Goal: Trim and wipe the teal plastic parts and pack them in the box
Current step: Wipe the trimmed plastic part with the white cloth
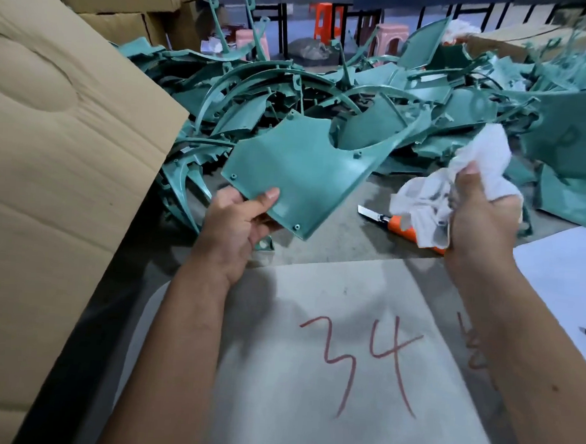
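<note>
Head view showed the left hand (234, 227) with its grip pinching a teal panel (304, 174) above the bench (335, 231), the right hand (480, 226) clutching a white rag (458, 184); wiping seemed pending, a large pile of teal parts (326, 97) left, utility knife (391, 224) idle

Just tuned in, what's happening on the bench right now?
A person is holding one teal plastic panel up by its lower corner in the left hand, while the right hand grips a crumpled white cloth beside it, not touching it. An orange-handled knife lies on the table, and a heap of teal parts waits behind.
</note>
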### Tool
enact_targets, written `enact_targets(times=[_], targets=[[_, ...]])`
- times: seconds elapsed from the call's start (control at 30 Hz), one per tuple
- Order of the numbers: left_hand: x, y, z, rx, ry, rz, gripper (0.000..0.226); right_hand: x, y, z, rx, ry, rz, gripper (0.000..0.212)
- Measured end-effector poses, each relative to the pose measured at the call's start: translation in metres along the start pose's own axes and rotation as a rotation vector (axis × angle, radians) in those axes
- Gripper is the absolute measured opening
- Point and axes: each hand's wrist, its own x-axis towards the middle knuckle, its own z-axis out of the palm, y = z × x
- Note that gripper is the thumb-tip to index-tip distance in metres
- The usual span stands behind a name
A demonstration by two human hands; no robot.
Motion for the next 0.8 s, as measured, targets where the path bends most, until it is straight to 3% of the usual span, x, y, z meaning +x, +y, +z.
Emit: enact_targets(times=[0.07,0.13,0.2,0.33,0.43,0.53,0.63,0.77,0.8], targets=[[0.001,-0.002,0.005,-0.012,0.003,0.044,0.028,-0.015,0.005,0.01,0.002,-0.231,0.072,0.022],[-0.001,-0.007,0.016,-0.017,0.014,0.045,0.024,-0.039,0.012,0.022,-0.003,-0.492,0.029,0.015],[-0.004,-0.012,0.029,-0.059,0.039,0.031,0.022,-0.055,0.019,0.03,-0.029,-0.606,-0.068,0.009],[-0.011,-0.019,0.055,-0.172,0.077,0.102,0.027,-0.054,0.02,0.03,-0.066,-0.561,-0.131,0.016],[-0.009,-0.016,0.056,-0.075,0.095,0.135,0.026,-0.047,0.019,0.025,-0.057,-0.569,-0.086,0.021],[-0.004,-0.008,0.035,0.096,0.111,0.171,0.018,-0.036,0.011,0.019,0.109,-0.451,0.052,0.014],[-0.003,0.0,0.016,0.084,0.176,0.176,0.022,-0.014,0.003,0.011,0.191,-0.245,0.121,0.018],[-0.003,0.006,0.012,-0.068,0.249,0.221,0.03,-0.007,0.014,0.01,0.06,-0.286,0.043,0.004],[-0.003,0.006,0.013,-0.102,0.243,0.215,0.033,-0.012,0.016,0.013,0.059,-0.31,-0.02,0.015]])
